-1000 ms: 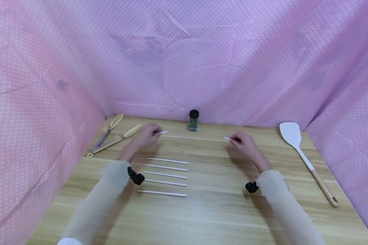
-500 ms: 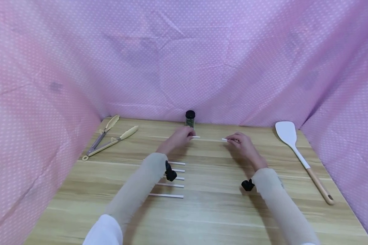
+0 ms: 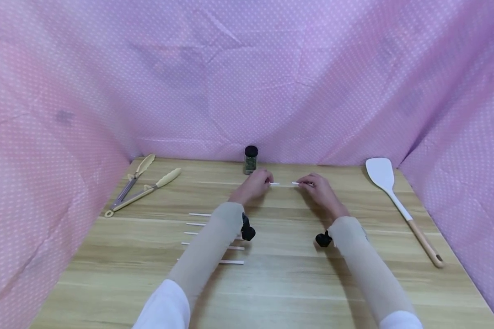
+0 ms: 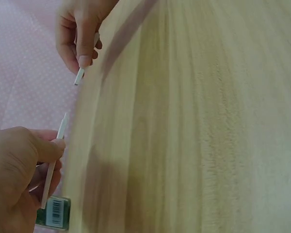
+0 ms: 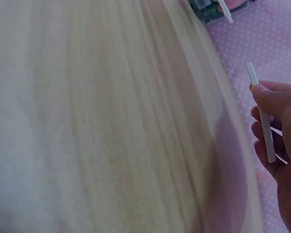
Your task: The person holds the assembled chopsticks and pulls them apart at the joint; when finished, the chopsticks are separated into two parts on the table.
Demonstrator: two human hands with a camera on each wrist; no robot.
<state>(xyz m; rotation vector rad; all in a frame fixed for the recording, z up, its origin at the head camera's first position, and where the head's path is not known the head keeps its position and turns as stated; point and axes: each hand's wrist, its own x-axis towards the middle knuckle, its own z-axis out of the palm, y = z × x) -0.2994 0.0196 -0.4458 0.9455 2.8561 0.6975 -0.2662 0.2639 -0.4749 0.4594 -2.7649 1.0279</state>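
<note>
In the head view my left hand (image 3: 256, 183) pinches a short white stick (image 3: 275, 183) in front of the jar. Facing it across a small gap, my right hand (image 3: 318, 188) pinches another short white stick (image 3: 295, 183). The left wrist view shows the left hand's stick (image 4: 52, 167) between thumb and fingers, its narrow tip towards the other hand. In the right wrist view the right hand's stick (image 5: 262, 114) lies under the thumb, across the fingers. The two sticks are apart, both held above the table.
Several longer white sticks (image 3: 232, 262) lie in a row, partly hidden by my left forearm. A jar with a black lid (image 3: 250, 160) stands at the back of the wooden table (image 3: 284, 283). Tongs (image 3: 142, 194) lie at the left, a white spatula (image 3: 381, 173) at the right.
My left hand has moved right with its stick, from near the tongs to in front of the jar. The gap between the hands has narrowed, and the left forearm now covers part of the row.
</note>
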